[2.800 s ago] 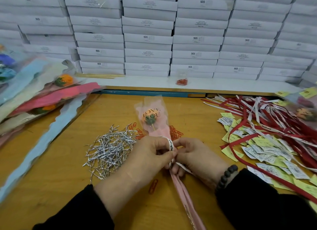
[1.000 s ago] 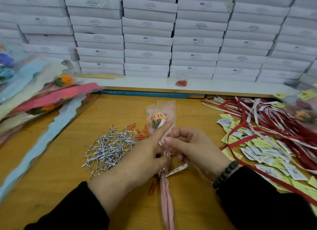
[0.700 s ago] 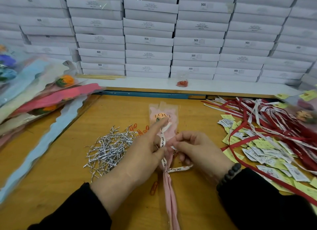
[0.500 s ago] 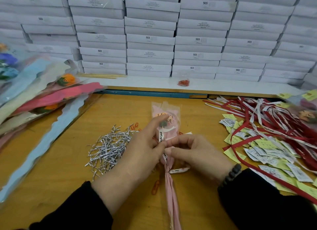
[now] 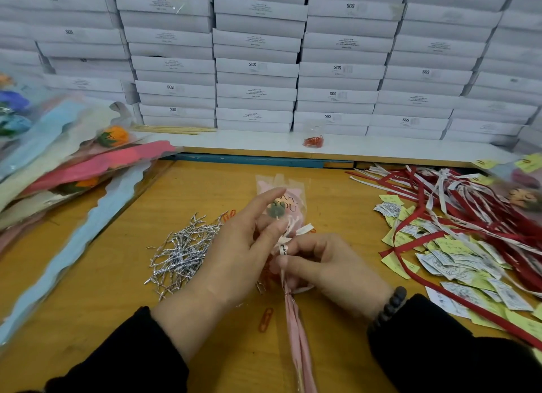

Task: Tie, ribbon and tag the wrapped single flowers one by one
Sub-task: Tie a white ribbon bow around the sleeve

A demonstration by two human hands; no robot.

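Both hands have shifted along the wrapped flower [image 5: 286,208] since a moment ago, the white ribbon [image 5: 289,235] now bunched into loops between them where earlier its end was drawn up toward the flower head. A person in black sleeves works at a yellow wooden worktop [image 5: 88,290], the pink-wrapped single flower lying lengthwise at its centre, head pointing away and stem trailing toward the lower edge of the view. The left hand [image 5: 234,254] lies over the wrap just below the flower head, index finger stretched out and the other fingers curled onto the ribbon. The right hand [image 5: 328,266], a dark bead bracelet [image 5: 390,307] at its wrist, has its fingers curled together, pinching the ribbon and the gathered neck of the wrap. A heap of silver twist ties [image 5: 181,252] lies just to the left of the hands, with orange paper clips [image 5: 265,319] scattered near the stem. To the right, red and white ribbons [image 5: 469,216] sprawl across yellow and white tags [image 5: 457,263]. More wrapped flowers [image 5: 73,163] are piled at the left edge, and stacked white boxes [image 5: 255,67] fill the background behind a white ledge.
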